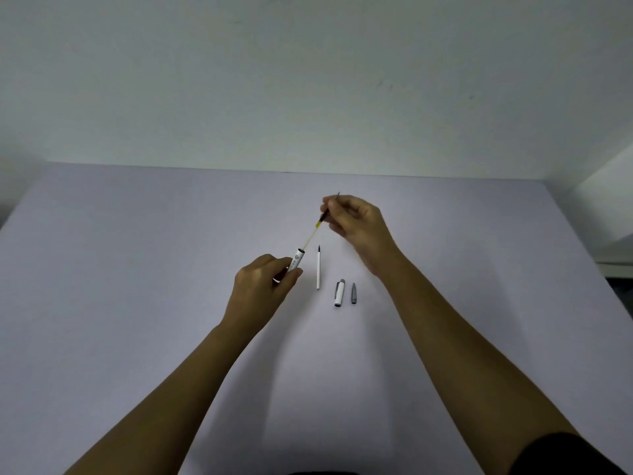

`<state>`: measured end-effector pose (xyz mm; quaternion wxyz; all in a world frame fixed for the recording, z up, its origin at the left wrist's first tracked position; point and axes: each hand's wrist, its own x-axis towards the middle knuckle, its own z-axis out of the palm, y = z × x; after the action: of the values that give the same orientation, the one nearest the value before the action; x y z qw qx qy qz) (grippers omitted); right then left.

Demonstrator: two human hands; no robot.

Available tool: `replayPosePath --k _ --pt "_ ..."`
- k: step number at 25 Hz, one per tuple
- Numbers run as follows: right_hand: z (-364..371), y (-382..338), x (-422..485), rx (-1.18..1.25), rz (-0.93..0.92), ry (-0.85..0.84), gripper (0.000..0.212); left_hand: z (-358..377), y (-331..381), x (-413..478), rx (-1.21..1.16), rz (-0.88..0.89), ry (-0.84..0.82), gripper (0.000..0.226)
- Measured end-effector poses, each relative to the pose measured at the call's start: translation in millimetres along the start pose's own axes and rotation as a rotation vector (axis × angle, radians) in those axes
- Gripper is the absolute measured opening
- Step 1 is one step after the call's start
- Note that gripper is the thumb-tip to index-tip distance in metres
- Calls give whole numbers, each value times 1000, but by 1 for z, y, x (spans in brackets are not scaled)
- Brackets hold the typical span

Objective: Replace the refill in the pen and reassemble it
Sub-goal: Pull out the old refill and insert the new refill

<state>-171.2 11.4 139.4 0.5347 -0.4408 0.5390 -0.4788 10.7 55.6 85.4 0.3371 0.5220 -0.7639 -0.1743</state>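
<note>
Meanwhile L hand (260, 286) grips barrel (295, 261), R hand (356, 219) pinches refill (313, 233); spare refill (318, 269), cap (339, 293), tip (354, 293) lie nearby.

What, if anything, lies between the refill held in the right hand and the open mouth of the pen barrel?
Nothing visible does. The right hand pinches the refill near its tip, and its lower end already meets the open mouth of the pen barrel held in the left hand. The spare refill lies on the table, off that line.

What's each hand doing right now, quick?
Left hand: closed around the white pen barrel.
Right hand: fingertips pinching the refill, which is partly inside the barrel.
</note>
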Motion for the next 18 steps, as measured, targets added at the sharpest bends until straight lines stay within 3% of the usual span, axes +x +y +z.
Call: replayPosePath --k 5,12,18 --pt "-11 22 29 21 85 185 4 -1 -12 1 24 -57 3 17" --pt "21 96 64 -519 160 170 22 -5 -36 11 55 -118 0 19" --pt "44 129 96 -757 222 117 24 4 -65 16 69 -203 -34 28"
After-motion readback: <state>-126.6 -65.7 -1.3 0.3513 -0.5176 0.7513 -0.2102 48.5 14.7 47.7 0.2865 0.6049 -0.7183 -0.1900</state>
